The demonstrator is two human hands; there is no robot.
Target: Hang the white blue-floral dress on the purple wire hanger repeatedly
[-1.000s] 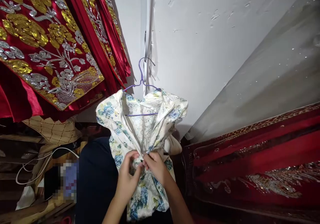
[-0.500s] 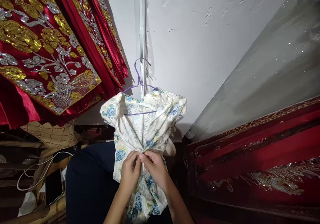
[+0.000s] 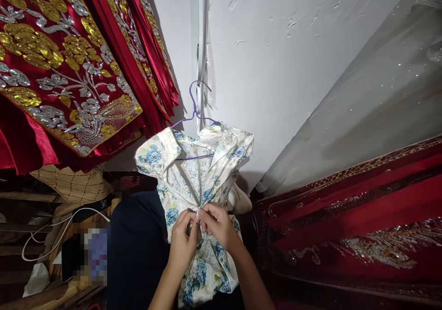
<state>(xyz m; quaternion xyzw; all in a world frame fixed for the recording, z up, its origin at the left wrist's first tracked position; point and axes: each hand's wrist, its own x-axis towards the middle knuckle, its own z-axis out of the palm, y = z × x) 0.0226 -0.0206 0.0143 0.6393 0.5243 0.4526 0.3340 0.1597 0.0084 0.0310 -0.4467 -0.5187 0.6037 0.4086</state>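
Left hand (image 3: pixel 183 236) and right hand (image 3: pixel 221 227) pinch a white, blue-flowered, short-sleeved fabric garment (image 3: pixel 219 176).
Their fingertips sit close together below its open neckline; above, the garment hangs on a thin purple hanger (image 3: pixel 195 110) before a white wall (image 3: pixel 269 84), with red satin cloth bearing gold and silver flowers (image 3: pixel 79 75) at upper left.

So the collar flap (image 3: pixel 170 144) on the floral garment (image 3: pixel 214 181) now flops outward, and the left hand (image 3: pixel 184 236), thumb apart a second ago, pinches in close.
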